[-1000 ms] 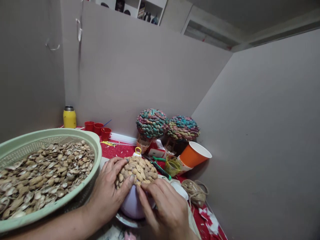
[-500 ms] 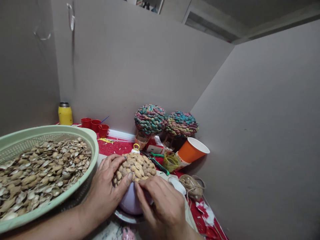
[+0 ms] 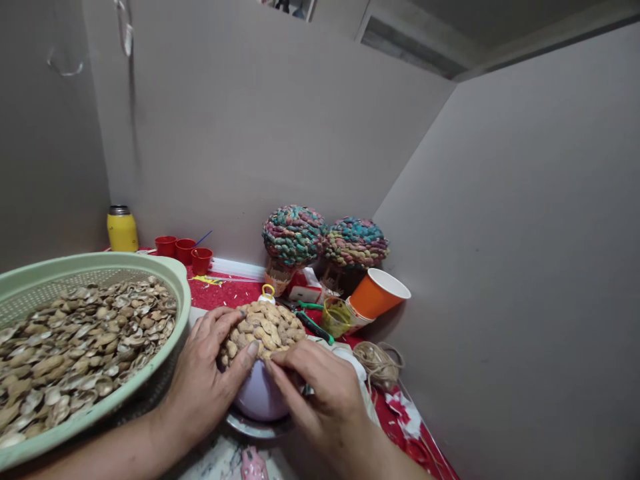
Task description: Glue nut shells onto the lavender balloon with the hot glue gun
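Note:
A round lavender ball (image 3: 263, 395), perhaps a balloon, rests in a metal bowl (image 3: 255, 429) in front of me. Peanut shells (image 3: 270, 330) cover its upper part, while the lower front is bare. My left hand (image 3: 210, 373) curves round the ball's left side, its fingers on the shells and its thumb at their lower edge. Thumb and forefinger of my right hand (image 3: 320, 390) pinch together at that same edge, pressing a peanut shell that is mostly hidden by the fingertips.
To the left stands a green colander (image 3: 183, 293) of loose peanut shells. Behind are red cups (image 3: 202, 261), a yellow jar (image 3: 123, 230) and two coloured shell-covered balls (image 3: 294, 235). An orange paper cup (image 3: 371, 297), green-handled pliers (image 3: 320, 330) and twine (image 3: 379, 365) lie right. A pink object (image 3: 254, 463) is nearest.
The view has shifted slightly, so everything sits a little further left. Both hands keep their places on the ball; my right fingertips stay at the shell edge.

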`<state>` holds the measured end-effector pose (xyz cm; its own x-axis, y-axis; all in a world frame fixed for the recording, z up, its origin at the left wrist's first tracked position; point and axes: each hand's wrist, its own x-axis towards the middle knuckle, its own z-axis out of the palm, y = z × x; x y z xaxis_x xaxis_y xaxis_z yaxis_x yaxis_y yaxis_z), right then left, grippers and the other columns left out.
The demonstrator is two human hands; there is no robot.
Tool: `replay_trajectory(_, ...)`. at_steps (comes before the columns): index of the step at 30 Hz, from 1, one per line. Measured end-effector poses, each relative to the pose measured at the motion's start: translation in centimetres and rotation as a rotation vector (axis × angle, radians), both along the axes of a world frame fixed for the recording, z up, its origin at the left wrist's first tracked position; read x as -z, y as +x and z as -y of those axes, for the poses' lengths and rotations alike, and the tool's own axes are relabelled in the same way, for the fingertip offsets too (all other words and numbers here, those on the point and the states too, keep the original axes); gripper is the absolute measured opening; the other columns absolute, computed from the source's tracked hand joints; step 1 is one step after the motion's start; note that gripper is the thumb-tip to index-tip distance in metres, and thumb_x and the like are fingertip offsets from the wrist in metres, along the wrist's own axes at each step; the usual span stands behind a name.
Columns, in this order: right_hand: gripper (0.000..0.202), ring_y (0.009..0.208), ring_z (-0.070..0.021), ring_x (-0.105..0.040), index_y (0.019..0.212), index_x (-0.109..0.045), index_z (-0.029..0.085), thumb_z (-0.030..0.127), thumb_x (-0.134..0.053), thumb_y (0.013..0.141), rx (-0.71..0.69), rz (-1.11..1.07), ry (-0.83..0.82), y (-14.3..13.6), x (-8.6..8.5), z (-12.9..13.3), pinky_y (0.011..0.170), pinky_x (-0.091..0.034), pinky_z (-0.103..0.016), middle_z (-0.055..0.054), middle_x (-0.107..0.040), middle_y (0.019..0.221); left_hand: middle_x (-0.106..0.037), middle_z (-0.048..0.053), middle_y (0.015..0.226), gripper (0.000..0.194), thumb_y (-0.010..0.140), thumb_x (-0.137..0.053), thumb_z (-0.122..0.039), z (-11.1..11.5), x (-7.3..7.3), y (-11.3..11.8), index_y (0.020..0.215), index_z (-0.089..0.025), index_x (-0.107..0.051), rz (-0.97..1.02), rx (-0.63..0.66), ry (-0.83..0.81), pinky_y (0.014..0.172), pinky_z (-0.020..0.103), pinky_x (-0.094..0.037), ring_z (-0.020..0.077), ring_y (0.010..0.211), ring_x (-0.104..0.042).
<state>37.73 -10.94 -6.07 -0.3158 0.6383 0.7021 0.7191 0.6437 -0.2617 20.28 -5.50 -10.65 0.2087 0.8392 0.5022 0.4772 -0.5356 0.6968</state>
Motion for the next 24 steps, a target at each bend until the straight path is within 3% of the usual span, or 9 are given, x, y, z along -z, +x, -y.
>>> replay_trajectory(7, 0.012, 0.065, -0.015, -0.06, 0.085, -0.064, 0.019, 0.015, -0.056, 0.093, 0.049, -0.06, -0.026, 1.8, -2.4, 0.7, 0.063, -0.047, -0.027, -0.002, -0.066, 0.074, -0.054, 0.013, 0.127, 0.04, 0.09, -0.048, -0.044, 0.0, -0.4, 0.0, 0.121, -0.021, -0.054, 0.03, 0.012, -0.032, 0.105, 0.054, -0.038, 0.0292, 0.122, -0.048)
replay_trajectory(10, 0.011, 0.07, -0.016, -0.06, 0.087, -0.063, 0.019, 0.016, -0.055, 0.093, 0.053, -0.085, -0.041, 2.1, -2.3, 0.1, 0.066, -0.048, -0.029, -0.003, -0.065, 0.077, -0.053, 0.013, 0.131, 0.043, 0.09, -0.046, -0.046, 0.1, -0.4, 0.0, 0.123, -0.02, -0.052, 0.038, 0.028, -0.05, 0.108, 0.055, -0.034, 0.0295, 0.126, -0.045)
replay_trajectory(13, 0.009, 0.088, -0.0193, -0.061, 0.097, -0.063, 0.019, 0.016, -0.057, 0.09, 0.028, -0.115, -0.067, 2.2, -1.9, -0.8, 0.078, -0.05, -0.033, -0.006, -0.065, 0.093, -0.049, 0.015, 0.137, 0.05, 0.089, -0.047, -0.047, 0.2, -0.5, 0.0, 0.13, -0.019, -0.045, 0.021, 0.04, -0.074, 0.11, 0.056, -0.031, 0.0303, 0.129, -0.043)
replay_trajectory(18, 0.036, 0.123, -0.0236, -0.048, 0.12, -0.058, 0.02, 0.015, -0.061, 0.085, -0.019, -0.114, -0.169, 2.6, -1.8, -1.9, 0.103, -0.042, -0.045, -0.012, -0.055, 0.129, -0.044, 0.014, 0.145, 0.056, 0.089, -0.047, -0.047, 0.3, -0.6, 0.2, 0.137, -0.02, -0.039, -0.023, 0.043, -0.057, 0.111, 0.058, -0.029, 0.0313, 0.135, -0.037)
replay_trajectory(24, 0.049, 0.13, -0.0238, -0.044, 0.132, -0.051, 0.02, 0.017, -0.062, 0.084, -0.07, -0.071, -0.262, 3.0, -1.4, -2.4, 0.107, -0.039, -0.046, -0.011, -0.053, 0.135, -0.042, 0.014, 0.147, 0.058, 0.087, -0.052, -0.043, 0.5, -0.6, 0.4, 0.139, -0.021, -0.039, -0.061, 0.032, -0.007, 0.111, 0.057, -0.029, 0.0309, 0.136, -0.036)
